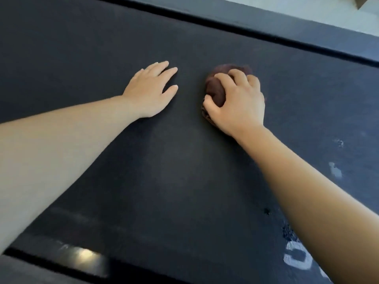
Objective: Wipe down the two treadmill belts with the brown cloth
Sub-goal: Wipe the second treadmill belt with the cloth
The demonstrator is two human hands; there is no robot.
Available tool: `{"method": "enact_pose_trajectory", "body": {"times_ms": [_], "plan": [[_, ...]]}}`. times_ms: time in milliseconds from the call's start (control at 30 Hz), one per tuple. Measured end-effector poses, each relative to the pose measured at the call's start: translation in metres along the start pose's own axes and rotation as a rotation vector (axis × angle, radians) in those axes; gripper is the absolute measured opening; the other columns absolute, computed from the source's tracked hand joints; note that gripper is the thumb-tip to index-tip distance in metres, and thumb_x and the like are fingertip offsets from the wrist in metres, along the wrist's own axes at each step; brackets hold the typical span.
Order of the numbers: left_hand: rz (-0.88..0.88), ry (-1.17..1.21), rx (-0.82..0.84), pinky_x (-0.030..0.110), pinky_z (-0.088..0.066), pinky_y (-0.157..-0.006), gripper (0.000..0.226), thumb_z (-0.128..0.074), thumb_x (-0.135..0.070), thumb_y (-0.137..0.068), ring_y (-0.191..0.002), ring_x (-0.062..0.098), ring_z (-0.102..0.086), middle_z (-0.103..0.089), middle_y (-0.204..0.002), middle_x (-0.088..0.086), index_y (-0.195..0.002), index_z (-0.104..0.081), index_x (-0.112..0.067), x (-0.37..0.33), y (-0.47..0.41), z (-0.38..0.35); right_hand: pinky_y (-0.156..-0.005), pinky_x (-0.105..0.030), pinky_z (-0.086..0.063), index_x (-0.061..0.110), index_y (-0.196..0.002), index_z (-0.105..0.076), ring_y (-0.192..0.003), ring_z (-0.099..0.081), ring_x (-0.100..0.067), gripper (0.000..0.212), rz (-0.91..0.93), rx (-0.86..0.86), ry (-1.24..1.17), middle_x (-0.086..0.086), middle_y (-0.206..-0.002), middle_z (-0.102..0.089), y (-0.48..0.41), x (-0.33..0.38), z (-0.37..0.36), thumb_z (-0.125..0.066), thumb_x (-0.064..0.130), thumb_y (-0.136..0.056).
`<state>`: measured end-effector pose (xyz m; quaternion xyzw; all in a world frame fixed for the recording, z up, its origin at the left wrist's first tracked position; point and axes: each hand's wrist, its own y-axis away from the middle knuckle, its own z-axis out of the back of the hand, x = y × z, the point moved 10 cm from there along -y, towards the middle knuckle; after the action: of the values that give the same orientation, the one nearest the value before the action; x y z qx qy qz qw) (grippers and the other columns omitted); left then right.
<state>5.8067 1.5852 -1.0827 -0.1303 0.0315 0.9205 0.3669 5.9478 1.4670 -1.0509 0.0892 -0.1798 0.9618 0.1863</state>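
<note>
A dark treadmill belt (pixel 184 171) fills nearly the whole view. The brown cloth (pixel 215 90) is bunched into a ball on the belt, right of centre, and my right hand (pixel 240 101) is pressed over it with the fingers curled around it. My left hand (pixel 151 90) lies flat on the bare belt a short way to the left of the cloth, fingers spread, holding nothing. Only one belt is in view.
A dark side rail (pixel 266 21) borders the belt's far edge, with pale floor (pixel 307 9) beyond it. The near side rail (pixel 30 271) shows at the bottom left. White marks and worn lettering (pixel 297 257) sit on the belt at the lower right.
</note>
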Motion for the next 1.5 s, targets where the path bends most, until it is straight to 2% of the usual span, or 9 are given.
{"method": "enact_pose_trajectory", "body": {"times_ms": [200,400,533,667,767,900,1100,1300,1500], "plan": [[-0.092,0.082,-0.009,0.038,-0.013,-0.116,0.047,-0.038,-0.030,-0.098,-0.144,0.019,-0.014,-0.022,-0.155,0.001,-0.144,-0.033,-0.020,0.014,0.076,0.011,-0.086,-0.045,-0.044,0.027,-0.129,-0.055,-0.124,-0.038,-0.032,0.053,-0.013,0.019,-0.014,0.000,-0.139,-0.047,0.076,0.037,0.020,-0.052,0.052,-0.083],[-0.264,0.061,0.105,0.038,-0.016,-0.116,0.048,-0.038,-0.031,-0.098,-0.144,0.017,-0.014,-0.021,-0.155,-0.002,-0.145,-0.032,-0.025,0.043,0.126,0.022,-0.080,-0.047,-0.046,0.024,-0.123,-0.060,-0.120,-0.044,-0.034,0.052,0.175,0.028,-0.075,-0.004,-0.134,-0.052,0.165,0.121,0.035,-0.052,0.051,-0.079],[-0.297,0.064,0.091,0.041,-0.017,-0.116,0.046,-0.035,-0.031,-0.098,-0.143,0.017,-0.017,-0.023,-0.155,-0.002,-0.144,-0.034,-0.026,0.063,0.148,0.028,-0.080,-0.048,-0.045,0.027,-0.123,-0.059,-0.120,-0.043,-0.031,0.053,0.117,0.018,-0.029,-0.001,-0.135,-0.052,0.148,0.133,0.025,-0.049,0.054,-0.079],[-0.280,0.016,0.073,0.044,-0.017,-0.115,0.045,-0.035,-0.034,-0.098,-0.143,0.020,-0.018,-0.024,-0.154,-0.001,-0.143,-0.034,-0.029,0.080,0.157,0.032,-0.089,-0.051,-0.042,0.030,-0.127,-0.054,-0.125,-0.038,-0.031,0.053,-0.030,0.038,-0.007,0.001,-0.138,-0.048,0.105,0.143,0.002,-0.046,0.055,-0.081],[-0.215,0.043,0.034,0.043,-0.015,-0.115,0.045,-0.037,-0.032,-0.098,-0.143,0.020,-0.017,-0.024,-0.154,0.000,-0.143,-0.035,-0.027,0.098,0.166,0.038,-0.090,-0.051,-0.041,0.029,-0.128,-0.053,-0.123,-0.038,-0.032,0.054,-0.065,0.022,0.000,-0.002,-0.137,-0.048,0.108,0.154,-0.003,-0.045,0.055,-0.081],[-0.197,0.120,0.000,0.042,-0.015,-0.116,0.042,-0.039,-0.028,-0.098,-0.142,0.018,-0.020,-0.030,-0.152,0.000,-0.140,-0.041,-0.023,0.104,0.171,0.044,-0.082,-0.049,-0.043,0.027,-0.125,-0.054,-0.117,-0.040,-0.033,0.054,0.021,0.011,0.020,-0.004,-0.133,-0.050,0.146,0.178,0.005,-0.045,0.056,-0.081],[-0.165,0.094,-0.011,0.040,-0.022,-0.113,0.043,-0.042,-0.027,-0.097,-0.139,0.020,-0.026,-0.034,-0.149,0.001,-0.139,-0.043,-0.019,0.099,0.170,0.050,-0.085,-0.051,-0.041,0.025,-0.128,-0.052,-0.123,-0.037,-0.036,0.053,0.070,0.112,-0.024,-0.007,-0.140,-0.045,0.187,0.200,0.013,-0.052,0.053,-0.083],[-0.182,0.054,-0.001,0.038,-0.020,-0.113,0.045,-0.044,-0.025,-0.096,-0.140,0.022,-0.025,-0.032,-0.151,0.003,-0.140,-0.041,-0.016,0.101,0.182,0.050,-0.090,-0.052,-0.036,0.026,-0.131,-0.049,-0.127,-0.029,-0.034,0.052,0.123,0.180,-0.044,-0.006,-0.144,-0.037,0.180,0.218,0.004,-0.049,0.052,-0.086],[-0.171,0.061,0.023,0.035,-0.018,-0.112,0.046,-0.044,-0.026,-0.096,-0.140,0.021,-0.023,-0.031,-0.151,0.002,-0.140,-0.041,-0.015,0.087,0.180,0.049,-0.081,-0.048,-0.043,0.024,-0.126,-0.055,-0.120,-0.040,-0.034,0.051,0.192,0.130,-0.023,-0.007,-0.138,-0.046,0.193,0.200,0.015,-0.055,0.050,-0.082]]}}
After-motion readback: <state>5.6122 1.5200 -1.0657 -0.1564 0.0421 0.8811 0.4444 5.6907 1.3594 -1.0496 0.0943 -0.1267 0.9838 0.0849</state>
